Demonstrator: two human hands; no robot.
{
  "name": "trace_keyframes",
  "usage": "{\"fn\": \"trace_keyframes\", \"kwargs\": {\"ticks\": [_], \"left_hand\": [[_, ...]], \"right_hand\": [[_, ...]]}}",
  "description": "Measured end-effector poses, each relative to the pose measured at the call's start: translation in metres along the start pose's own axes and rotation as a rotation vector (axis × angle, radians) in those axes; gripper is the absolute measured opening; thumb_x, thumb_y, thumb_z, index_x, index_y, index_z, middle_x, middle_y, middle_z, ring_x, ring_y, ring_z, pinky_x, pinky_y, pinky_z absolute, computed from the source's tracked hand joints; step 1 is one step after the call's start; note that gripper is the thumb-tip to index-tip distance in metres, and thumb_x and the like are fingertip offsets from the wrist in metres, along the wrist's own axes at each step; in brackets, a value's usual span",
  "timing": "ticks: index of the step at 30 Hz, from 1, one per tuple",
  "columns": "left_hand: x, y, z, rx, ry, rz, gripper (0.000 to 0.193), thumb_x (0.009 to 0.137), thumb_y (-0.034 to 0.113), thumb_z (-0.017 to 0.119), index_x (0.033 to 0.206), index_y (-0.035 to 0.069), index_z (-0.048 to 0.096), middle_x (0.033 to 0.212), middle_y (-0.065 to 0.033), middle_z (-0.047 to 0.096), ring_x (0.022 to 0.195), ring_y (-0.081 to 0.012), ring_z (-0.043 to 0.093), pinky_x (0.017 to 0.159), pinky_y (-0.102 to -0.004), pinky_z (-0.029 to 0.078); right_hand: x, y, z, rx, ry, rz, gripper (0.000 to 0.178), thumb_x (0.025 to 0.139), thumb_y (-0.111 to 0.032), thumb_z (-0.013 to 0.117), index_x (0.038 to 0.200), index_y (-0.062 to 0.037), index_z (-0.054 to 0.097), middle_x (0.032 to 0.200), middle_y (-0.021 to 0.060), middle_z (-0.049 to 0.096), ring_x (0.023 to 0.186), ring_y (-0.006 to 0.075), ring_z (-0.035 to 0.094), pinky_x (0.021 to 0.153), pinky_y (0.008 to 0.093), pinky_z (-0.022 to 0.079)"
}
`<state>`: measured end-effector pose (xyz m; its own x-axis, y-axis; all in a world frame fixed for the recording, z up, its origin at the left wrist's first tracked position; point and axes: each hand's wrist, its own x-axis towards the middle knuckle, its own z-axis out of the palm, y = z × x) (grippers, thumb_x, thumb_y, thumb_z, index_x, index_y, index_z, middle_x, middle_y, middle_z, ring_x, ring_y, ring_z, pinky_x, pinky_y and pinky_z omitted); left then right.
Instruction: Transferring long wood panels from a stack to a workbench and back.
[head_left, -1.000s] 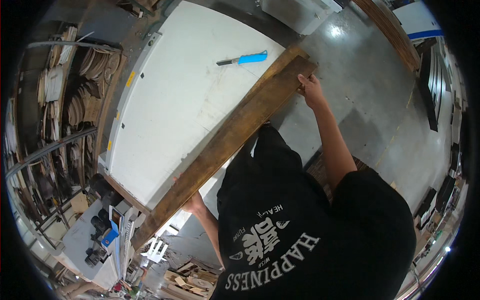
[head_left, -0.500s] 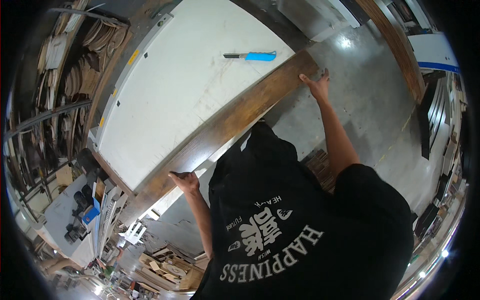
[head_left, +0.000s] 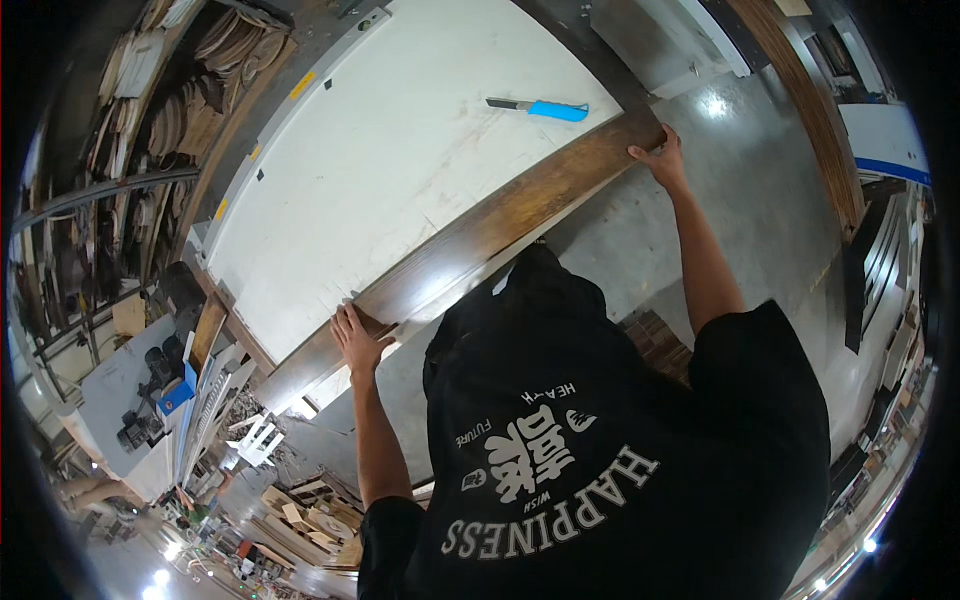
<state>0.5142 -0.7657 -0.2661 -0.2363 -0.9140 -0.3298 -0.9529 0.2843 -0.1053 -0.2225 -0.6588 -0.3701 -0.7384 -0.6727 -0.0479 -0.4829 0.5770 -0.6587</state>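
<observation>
A long dark-brown wooden board [head_left: 510,207] lies slantwise along the near edge of a white-topped table [head_left: 390,130]. My right hand [head_left: 662,163] grips the board's far right end, thumb on the top face and fingers round the end. Toward the left end, my left hand [head_left: 357,342] rests across the board, its fingers stretched flat over the top and the thumb spread toward me. A utility knife [head_left: 540,108] with a blue handle and dark blade lies on the white surface beyond the board.
A long metal straightedge [head_left: 285,105] with yellow marks runs along the table's far left side. Racks of wood offcuts [head_left: 150,110] stand at left, by a grey cart [head_left: 115,400] with tools. Brown boards [head_left: 815,130] stand at right above the concrete floor [head_left: 740,190].
My left hand has gone from thumb-on-top at the near edge to fingers laid over the board. My right hand has closed further round the end. The view has shifted slightly.
</observation>
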Motion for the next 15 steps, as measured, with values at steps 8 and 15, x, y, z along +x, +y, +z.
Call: {"fn": "trace_keyframes", "kwargs": {"ticks": [8,15], "left_hand": [[0.003,-0.008,0.003,-0.106,-0.076,-0.022,0.113,0.064,0.045,0.096,0.153,0.005,0.039,0.147,-0.0223,0.048,0.139,-0.0435,0.044,0.121,-0.0534,0.034],[0.009,-0.010,0.009,-0.265,-0.042,0.071,0.107,0.061,0.028,0.098,0.149,0.005,0.041,0.144,-0.0225,0.050,0.138,-0.0421,0.045,0.120,-0.0534,0.036]], "right_hand": [[0.004,-0.008,-0.006,-0.026,-0.071,0.091,0.117,0.065,-0.055,0.096,0.153,0.0020,0.043,0.148,0.0259,0.050,0.137,0.0402,0.051,0.113,0.0480,0.045],[0.008,-0.011,-0.008,-0.099,-0.096,0.106,0.117,0.065,-0.054,0.096,0.152,0.0039,0.044,0.151,0.0268,0.048,0.139,0.0391,0.050,0.115,0.0471,0.043]]}}
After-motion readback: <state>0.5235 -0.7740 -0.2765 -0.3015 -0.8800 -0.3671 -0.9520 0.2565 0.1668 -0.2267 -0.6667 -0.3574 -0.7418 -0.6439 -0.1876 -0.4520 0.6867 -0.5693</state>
